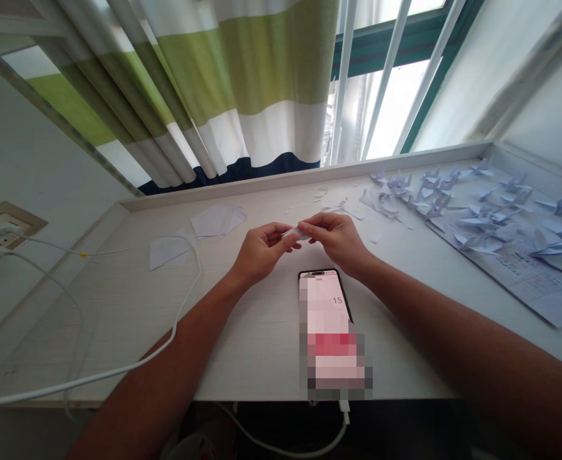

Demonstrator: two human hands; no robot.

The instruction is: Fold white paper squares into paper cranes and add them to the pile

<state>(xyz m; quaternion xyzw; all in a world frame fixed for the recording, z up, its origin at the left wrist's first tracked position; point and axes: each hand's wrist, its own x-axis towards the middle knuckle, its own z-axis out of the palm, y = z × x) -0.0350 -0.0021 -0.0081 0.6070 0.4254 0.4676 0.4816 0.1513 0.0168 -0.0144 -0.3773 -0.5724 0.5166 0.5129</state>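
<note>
Between my two hands is a small folded piece of white paper point(302, 232), held just above the desk. My left hand point(265, 248) pinches its left end between thumb and fingers. From the other side my right hand point(333, 232) grips it, thumb and forefinger pressed together. Fingers cover much of the paper, so its exact folded shape is hidden. Below the hands a phone point(328, 313) lies face up on the desk, its screen lit and partly blurred out.
Many folded paper cranes point(482, 204) crowd a printed sheet point(515, 281) at the right. Paper scraps point(343, 207) lie beyond my hands. Loose paper squares point(218, 220) rest at the left. A white cable point(194, 281) crosses over my left forearm. A curtain point(261, 64) hangs behind the desk point(242, 345).
</note>
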